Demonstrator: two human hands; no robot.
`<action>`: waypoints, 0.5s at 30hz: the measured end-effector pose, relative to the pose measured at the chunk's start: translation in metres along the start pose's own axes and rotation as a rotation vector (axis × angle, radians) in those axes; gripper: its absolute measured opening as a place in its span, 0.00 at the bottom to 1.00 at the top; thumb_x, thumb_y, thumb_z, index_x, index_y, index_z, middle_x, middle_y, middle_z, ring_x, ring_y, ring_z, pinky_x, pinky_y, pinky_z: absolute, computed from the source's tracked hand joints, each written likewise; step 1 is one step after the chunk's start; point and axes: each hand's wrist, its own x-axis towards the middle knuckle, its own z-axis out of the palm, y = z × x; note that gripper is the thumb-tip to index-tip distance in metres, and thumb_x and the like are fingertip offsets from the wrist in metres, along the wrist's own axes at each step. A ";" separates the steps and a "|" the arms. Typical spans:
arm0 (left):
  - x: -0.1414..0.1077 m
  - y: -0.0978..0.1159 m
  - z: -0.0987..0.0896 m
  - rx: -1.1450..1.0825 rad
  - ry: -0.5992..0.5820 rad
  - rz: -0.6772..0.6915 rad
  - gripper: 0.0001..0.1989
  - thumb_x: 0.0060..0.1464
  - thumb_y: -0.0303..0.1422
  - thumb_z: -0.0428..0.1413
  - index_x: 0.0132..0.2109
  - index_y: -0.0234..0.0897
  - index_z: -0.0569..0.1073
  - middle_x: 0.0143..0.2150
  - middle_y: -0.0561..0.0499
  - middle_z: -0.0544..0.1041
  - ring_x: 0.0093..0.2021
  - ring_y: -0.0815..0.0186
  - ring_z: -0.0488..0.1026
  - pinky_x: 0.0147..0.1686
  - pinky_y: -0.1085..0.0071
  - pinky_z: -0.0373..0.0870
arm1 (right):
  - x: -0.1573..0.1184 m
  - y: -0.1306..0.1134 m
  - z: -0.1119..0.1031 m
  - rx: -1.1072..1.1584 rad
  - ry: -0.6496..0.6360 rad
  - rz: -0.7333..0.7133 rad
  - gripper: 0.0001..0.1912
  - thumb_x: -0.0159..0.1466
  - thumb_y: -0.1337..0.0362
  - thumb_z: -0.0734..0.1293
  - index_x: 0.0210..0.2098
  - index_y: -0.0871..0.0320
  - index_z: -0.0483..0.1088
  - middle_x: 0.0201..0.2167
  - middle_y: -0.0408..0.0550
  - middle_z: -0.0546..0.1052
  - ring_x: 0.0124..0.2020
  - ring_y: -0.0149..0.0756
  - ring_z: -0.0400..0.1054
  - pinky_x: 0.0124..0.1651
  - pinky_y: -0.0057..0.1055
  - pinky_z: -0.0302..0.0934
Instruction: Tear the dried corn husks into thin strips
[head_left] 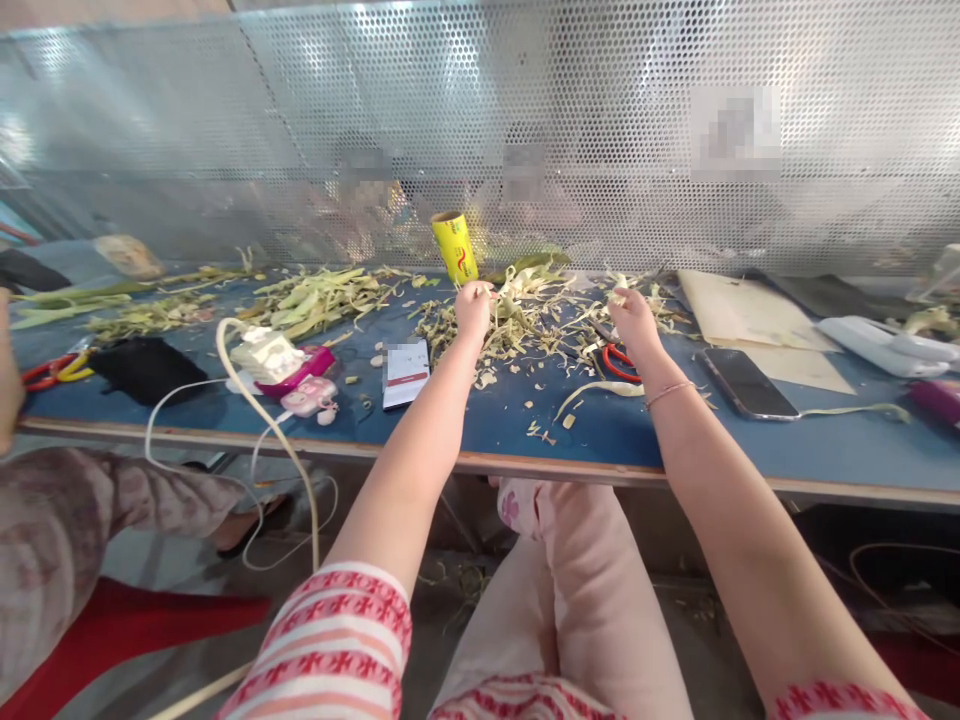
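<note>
My left hand [474, 312] is closed at the edge of a heap of pale green plant scraps [525, 315] on the blue table. Whatever lies between its fingers is too small to make out. Farther right, my right hand [634, 318] is closed in a pinch on a pale plant strip [618, 290]. Red-handled scissors [621, 364] lie beside and partly behind my right wrist. A long pale strip [600, 388] rests nearer the table's front edge. Behind my left hand, a yellow cardboard tube [454, 246] stands tilted.
To the left are another plant pile [322, 305], a power adapter [266, 352] with cables, a white-screened phone [406, 374] and a black pouch [148, 370]. A dark phone [750, 383] and card sheets [750, 310] lie right. A perforated metal panel [480, 120] backs the table; a person sits left.
</note>
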 end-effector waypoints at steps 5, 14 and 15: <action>-0.003 -0.008 -0.003 0.431 -0.354 0.203 0.12 0.46 0.21 0.48 0.29 0.39 0.74 0.32 0.48 0.78 0.32 0.63 0.72 0.38 0.67 0.67 | -0.014 -0.010 0.006 -0.179 -0.076 0.029 0.20 0.59 0.67 0.64 0.50 0.63 0.73 0.46 0.59 0.74 0.55 0.47 0.64 0.60 0.41 0.58; -0.011 -0.001 -0.003 0.776 -0.548 0.259 0.18 0.43 0.34 0.60 0.14 0.41 0.61 0.14 0.50 0.61 0.25 0.56 0.71 0.33 0.63 0.67 | -0.021 -0.027 0.009 -0.196 -0.187 -0.176 0.14 0.60 0.72 0.61 0.39 0.62 0.77 0.36 0.53 0.79 0.45 0.40 0.70 0.54 0.35 0.61; -0.011 -0.002 -0.002 0.788 -0.547 0.255 0.22 0.43 0.37 0.62 0.13 0.42 0.58 0.12 0.51 0.59 0.25 0.55 0.72 0.33 0.63 0.67 | -0.022 -0.029 0.008 -0.206 -0.200 -0.178 0.14 0.60 0.72 0.60 0.38 0.63 0.77 0.36 0.53 0.79 0.45 0.40 0.70 0.53 0.34 0.62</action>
